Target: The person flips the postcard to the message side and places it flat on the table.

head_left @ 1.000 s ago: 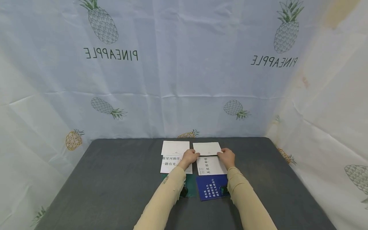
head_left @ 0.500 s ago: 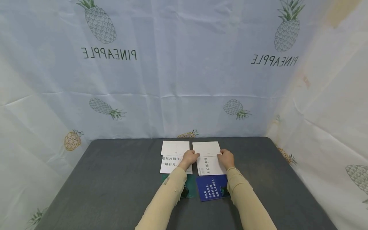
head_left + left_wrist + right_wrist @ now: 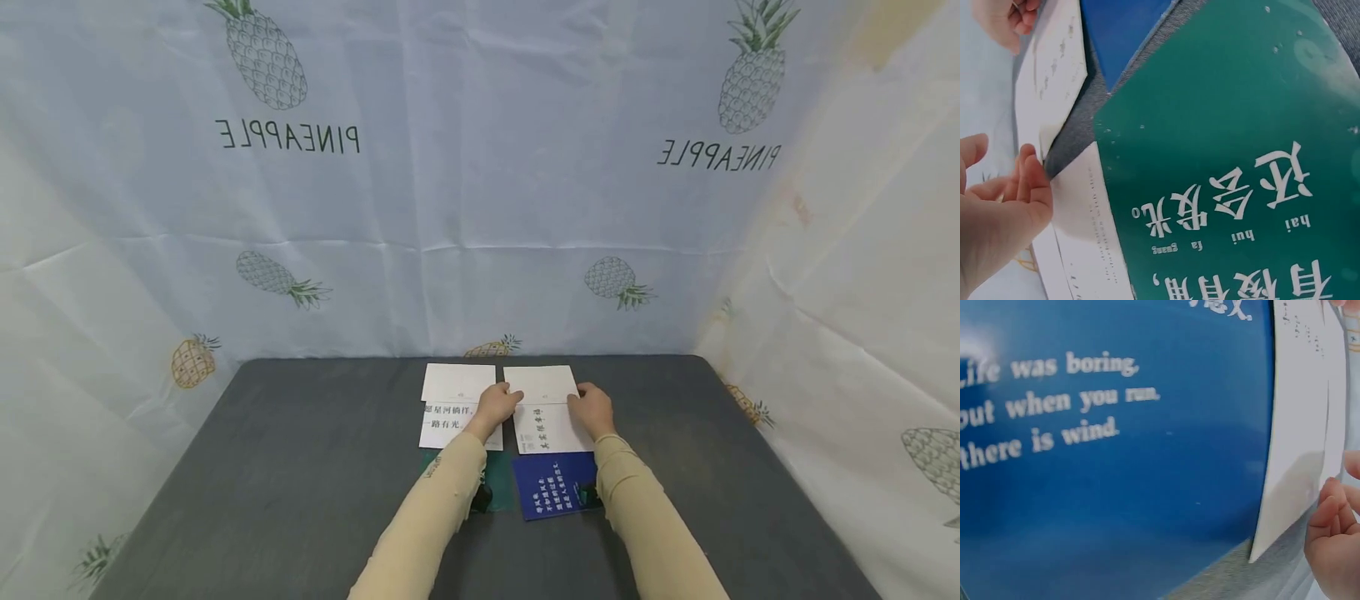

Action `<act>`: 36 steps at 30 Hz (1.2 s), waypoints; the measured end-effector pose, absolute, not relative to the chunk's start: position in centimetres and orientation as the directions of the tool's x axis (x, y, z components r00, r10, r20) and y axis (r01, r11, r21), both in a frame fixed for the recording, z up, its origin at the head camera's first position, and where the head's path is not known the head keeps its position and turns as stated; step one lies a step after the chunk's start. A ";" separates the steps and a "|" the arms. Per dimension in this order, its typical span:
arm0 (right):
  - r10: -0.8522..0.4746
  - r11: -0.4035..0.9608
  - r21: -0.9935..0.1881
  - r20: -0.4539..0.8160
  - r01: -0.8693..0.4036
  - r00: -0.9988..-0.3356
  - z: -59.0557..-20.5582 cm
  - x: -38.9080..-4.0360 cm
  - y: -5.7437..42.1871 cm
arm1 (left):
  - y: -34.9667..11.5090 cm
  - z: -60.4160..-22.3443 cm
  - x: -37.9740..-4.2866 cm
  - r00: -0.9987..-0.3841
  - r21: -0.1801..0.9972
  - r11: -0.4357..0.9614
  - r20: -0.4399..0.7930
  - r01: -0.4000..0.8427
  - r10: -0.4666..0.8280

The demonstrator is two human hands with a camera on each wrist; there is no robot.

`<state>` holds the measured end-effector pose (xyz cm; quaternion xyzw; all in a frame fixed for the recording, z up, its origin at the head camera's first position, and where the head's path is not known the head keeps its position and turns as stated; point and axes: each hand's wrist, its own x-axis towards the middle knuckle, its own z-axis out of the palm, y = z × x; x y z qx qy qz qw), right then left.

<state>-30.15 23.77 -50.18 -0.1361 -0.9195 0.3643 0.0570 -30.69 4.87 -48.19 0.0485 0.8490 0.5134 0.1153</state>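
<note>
A plain white card [image 3: 538,385] lies in the back row, to the right of another plain white card [image 3: 458,382]. My left hand [image 3: 496,408] pinches the right-hand card at its lower left corner. At its lower right corner, the fingers and thumb of my right hand [image 3: 592,412] pinch the same card. Just in front of it is a white card with handwritten-style characters [image 3: 551,429]. A white card with printed characters [image 3: 442,425] lies left of that, partly under my left hand. In the wrist views the curled fingers hide the exact contact.
Nearest me are a green card [image 3: 1222,125] and a blue card [image 3: 1116,487], partly behind my sleeves in the head view. All the cards lie on a dark grey table [image 3: 315,475]. A pineapple-print cloth [image 3: 480,208] hangs behind the table.
The lower edge of the right-hand plain card has come down flat, against the handwritten-style card in front. My hands have stayed at its corners; the whole view has shifted slightly.
</note>
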 end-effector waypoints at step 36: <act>-0.012 0.680 -0.734 -0.025 0.010 -1.000 -48.8 -26.9 13.1 | -7.0 -50.0 -27.2 -0.995 0.743 0.669 0.091 0.037 -0.046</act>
